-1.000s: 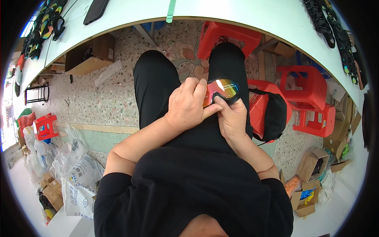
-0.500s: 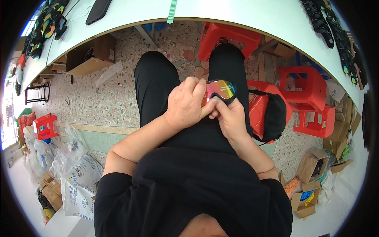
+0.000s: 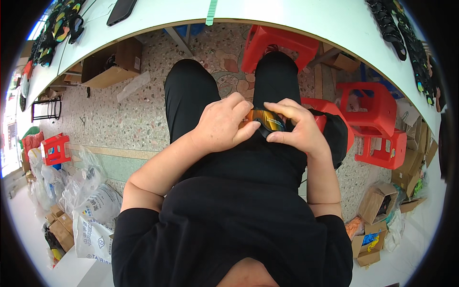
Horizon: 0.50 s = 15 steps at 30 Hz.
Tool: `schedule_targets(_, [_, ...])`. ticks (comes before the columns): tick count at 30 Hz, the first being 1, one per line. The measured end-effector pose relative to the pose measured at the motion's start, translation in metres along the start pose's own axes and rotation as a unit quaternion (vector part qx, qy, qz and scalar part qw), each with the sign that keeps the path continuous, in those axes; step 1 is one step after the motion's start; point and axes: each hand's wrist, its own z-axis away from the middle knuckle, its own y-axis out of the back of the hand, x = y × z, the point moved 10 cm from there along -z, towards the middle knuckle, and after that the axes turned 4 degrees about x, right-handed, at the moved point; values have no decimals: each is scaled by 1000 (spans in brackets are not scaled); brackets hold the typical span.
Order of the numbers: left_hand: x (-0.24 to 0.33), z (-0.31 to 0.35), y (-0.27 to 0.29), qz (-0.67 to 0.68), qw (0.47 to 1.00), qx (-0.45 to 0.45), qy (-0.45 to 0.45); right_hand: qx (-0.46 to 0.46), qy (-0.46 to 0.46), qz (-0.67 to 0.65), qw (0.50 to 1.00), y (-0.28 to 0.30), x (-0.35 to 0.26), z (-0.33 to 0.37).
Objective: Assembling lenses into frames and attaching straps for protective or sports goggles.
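Note:
A pair of goggles [image 3: 268, 119] with a mirrored orange-gold lens and black frame is held over my lap, above the thighs of my black trousers. My left hand [image 3: 224, 122] grips its left end, thumb along the lower edge near the nose notch. Around the right end curls my right hand [image 3: 302, 126], fingers on the upper edge and thumb beneath. Part of the lens's left side is hidden by my left fingers.
Ahead curves a white table [image 3: 287, 12] with a black phone [image 3: 122, 10], green tape [image 3: 211, 12] and rows of goggles [image 3: 389, 31] at both ends. Red stools [image 3: 366, 105] stand at right, plus a black bag [image 3: 334, 138]. Plastic bags [image 3: 98, 205] lie left; cardboard boxes [image 3: 377, 201] right.
The goggles have tilted, and their lens now reflects orange-gold instead of pink and yellow-green. My right hand has shifted from the lower edge to around the right end.

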Motion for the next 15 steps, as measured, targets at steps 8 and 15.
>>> schedule_targets(8, [12,-4,1,-52,998,4,-27,258,141,80,952,-9,-22,12])
schedule_targets(15, [-7,0,6,28,990,137,2,226,209,195,931,-15,-43,12])
